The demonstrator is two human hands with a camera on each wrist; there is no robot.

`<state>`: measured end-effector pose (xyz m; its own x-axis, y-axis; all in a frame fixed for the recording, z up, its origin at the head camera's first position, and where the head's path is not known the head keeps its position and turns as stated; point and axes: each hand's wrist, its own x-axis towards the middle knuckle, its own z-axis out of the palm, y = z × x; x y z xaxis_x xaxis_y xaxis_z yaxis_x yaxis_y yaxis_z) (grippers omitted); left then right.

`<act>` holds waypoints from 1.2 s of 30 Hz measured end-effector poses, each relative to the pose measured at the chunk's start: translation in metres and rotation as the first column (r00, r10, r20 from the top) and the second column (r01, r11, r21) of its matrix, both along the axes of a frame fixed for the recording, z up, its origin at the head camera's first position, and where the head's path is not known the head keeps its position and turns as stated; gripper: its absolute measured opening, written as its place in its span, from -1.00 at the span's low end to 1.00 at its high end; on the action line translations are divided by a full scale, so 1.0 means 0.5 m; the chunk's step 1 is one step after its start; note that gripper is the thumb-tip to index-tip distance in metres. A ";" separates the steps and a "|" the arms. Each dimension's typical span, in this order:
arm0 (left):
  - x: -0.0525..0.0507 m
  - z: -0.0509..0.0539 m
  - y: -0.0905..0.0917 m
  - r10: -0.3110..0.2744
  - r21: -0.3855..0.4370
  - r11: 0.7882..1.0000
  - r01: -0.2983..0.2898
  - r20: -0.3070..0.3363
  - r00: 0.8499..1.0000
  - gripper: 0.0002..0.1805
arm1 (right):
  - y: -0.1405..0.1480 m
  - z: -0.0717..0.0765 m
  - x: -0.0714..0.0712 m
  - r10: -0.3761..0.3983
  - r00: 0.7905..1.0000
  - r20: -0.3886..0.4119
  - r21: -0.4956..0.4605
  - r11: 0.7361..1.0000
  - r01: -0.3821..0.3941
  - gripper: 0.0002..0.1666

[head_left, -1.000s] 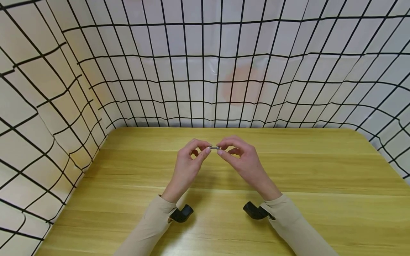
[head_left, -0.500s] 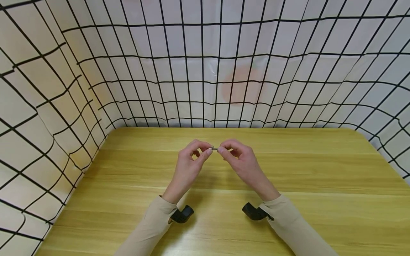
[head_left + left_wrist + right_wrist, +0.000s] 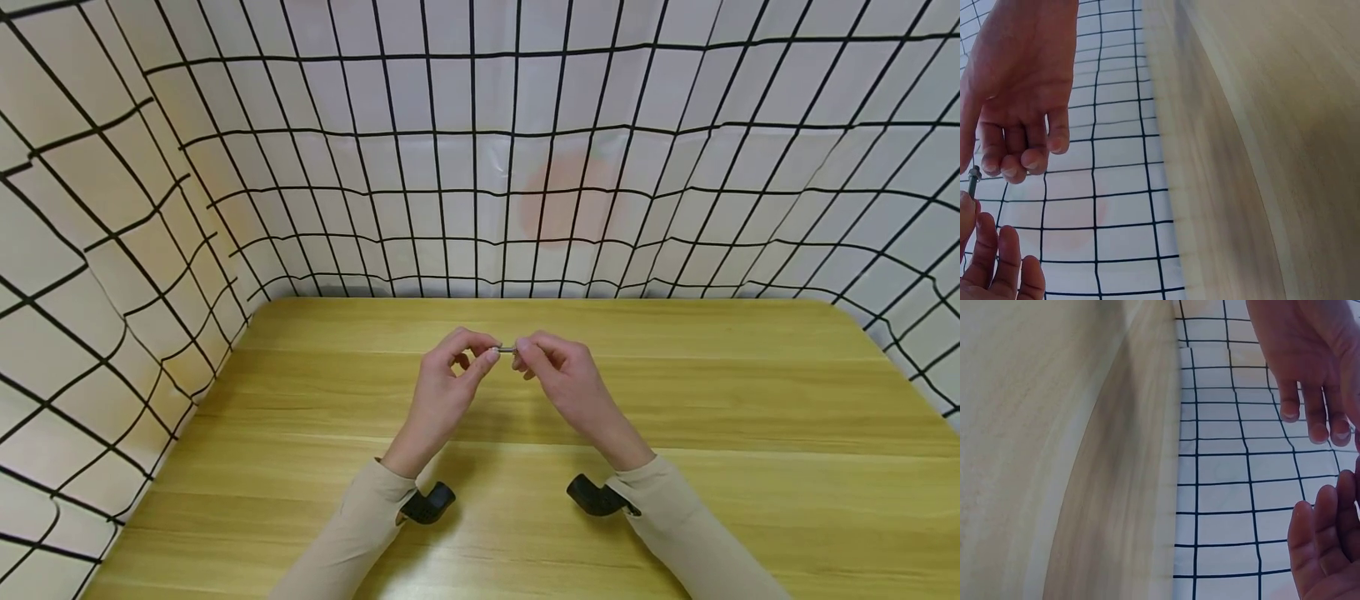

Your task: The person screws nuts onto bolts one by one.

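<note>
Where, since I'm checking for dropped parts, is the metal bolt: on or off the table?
Off: the left hand pinches the metal bolt, raised above the table.

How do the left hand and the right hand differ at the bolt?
End: the left hand pinches the metal bolt's slimmer end; the right hand is at its thicker end, visible in the left wrist view.
Thumb: in the head view, the left hand's thumb tip sits just below its index fingertip; the right hand's thumb overlaps its index finger.
Shared: both wear beige sleeves.
</note>
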<state>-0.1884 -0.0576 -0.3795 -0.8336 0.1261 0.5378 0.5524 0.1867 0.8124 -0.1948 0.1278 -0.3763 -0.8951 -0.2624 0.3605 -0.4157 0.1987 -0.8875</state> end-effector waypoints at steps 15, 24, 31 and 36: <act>0.001 0.001 -0.002 0.025 -0.012 1.000 -0.024 0.019 1.000 -0.95 | -0.008 0.067 0.036 0.033 0.991 -0.130 0.044 0.999 -0.028 -0.67; 0.002 0.002 -0.002 0.020 -0.002 1.000 -0.020 0.030 0.999 -0.95 | -0.006 0.066 0.034 0.039 0.981 -0.190 0.043 0.999 -0.031 -0.80; 0.002 0.002 -0.002 0.021 0.002 1.000 -0.021 0.034 0.999 -0.95 | -0.007 0.065 0.033 0.015 0.982 -0.186 0.065 0.998 -0.003 -0.82; 0.001 0.002 -0.002 0.018 0.008 1.000 -0.018 0.030 0.999 -0.94 | -0.008 0.066 0.035 0.014 0.987 -0.160 0.069 0.998 -0.003 -0.84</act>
